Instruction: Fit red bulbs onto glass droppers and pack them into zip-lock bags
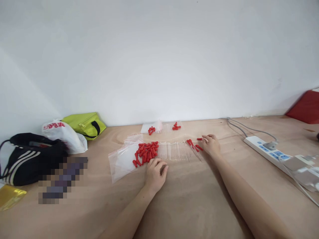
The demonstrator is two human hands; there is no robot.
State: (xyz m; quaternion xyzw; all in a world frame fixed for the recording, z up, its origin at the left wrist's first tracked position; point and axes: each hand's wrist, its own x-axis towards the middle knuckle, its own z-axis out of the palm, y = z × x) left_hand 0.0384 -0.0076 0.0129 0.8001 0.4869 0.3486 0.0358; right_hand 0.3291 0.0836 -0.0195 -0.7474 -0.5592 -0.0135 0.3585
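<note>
A heap of small red rubber caps [146,152] lies on the wooden table beside a row of clear thin tubes [175,151]. My left hand [156,172] rests just below the heap with its fingers curled; what they hold, if anything, is hidden. My right hand [211,144] lies at the right end of the tube row, fingers bent down onto the table, next to a few finished droppers with red caps [193,144]. Clear zip bags [122,161] lie left of the heap. Two more small clusters of red caps [151,130] [176,126] sit farther back on bags.
At the left stand a black striped bag [27,159], a white plastic bag [63,134] and a lime green pouch [84,124]. A white power strip [267,151] with cables lies at the right, a red object [305,108] behind it. A white wall backs the table.
</note>
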